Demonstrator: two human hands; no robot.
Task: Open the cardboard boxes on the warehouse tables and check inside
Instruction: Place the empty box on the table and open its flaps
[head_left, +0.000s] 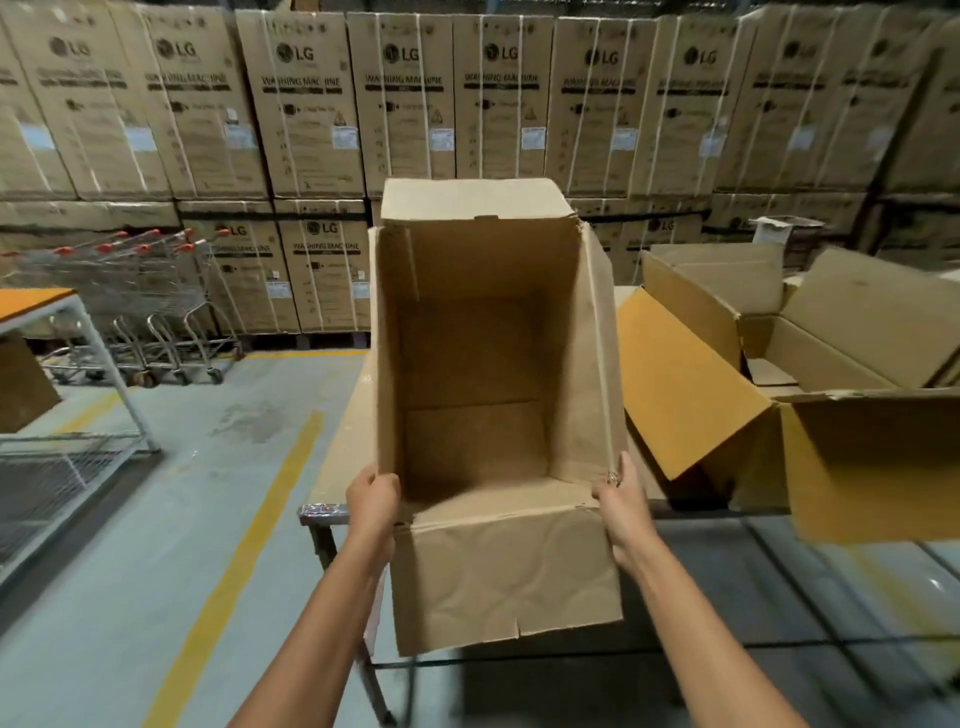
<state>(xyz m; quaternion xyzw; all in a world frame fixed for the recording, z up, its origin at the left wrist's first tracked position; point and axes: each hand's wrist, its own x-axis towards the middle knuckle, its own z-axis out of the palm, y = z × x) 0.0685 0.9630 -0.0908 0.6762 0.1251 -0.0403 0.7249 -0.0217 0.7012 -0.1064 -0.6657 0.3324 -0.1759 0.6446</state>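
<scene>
So the cardboard box (483, 364) sits dead centre of the frame, tall and narrow, tipped so its open mouth faces the camera. You can see right down it, and what shows is plain brown walls and the bottom panel. Its near flap (504, 577) hangs down in the lower middle, pretty wrinkled, and the far flap stands up at the top. The left hand (371, 501) is clamped on the box's lower left edge, fingers wrapped round the cardboard. The right hand (621, 499) grips the lower right edge the same way. The box is over the near left end of the table (332, 467), though I can't tell if it rests there or is lifted. On the right of the frame more open boxes (857, 322) lie on that table, flaps splayed. Shopping carts (135, 291) are nested at middle left, next to an orange-topped table (31, 301). LG washing machine cartons (306, 104) are stacked across the whole top, and a yellow floor line (249, 545) runs through the lower left.
</scene>
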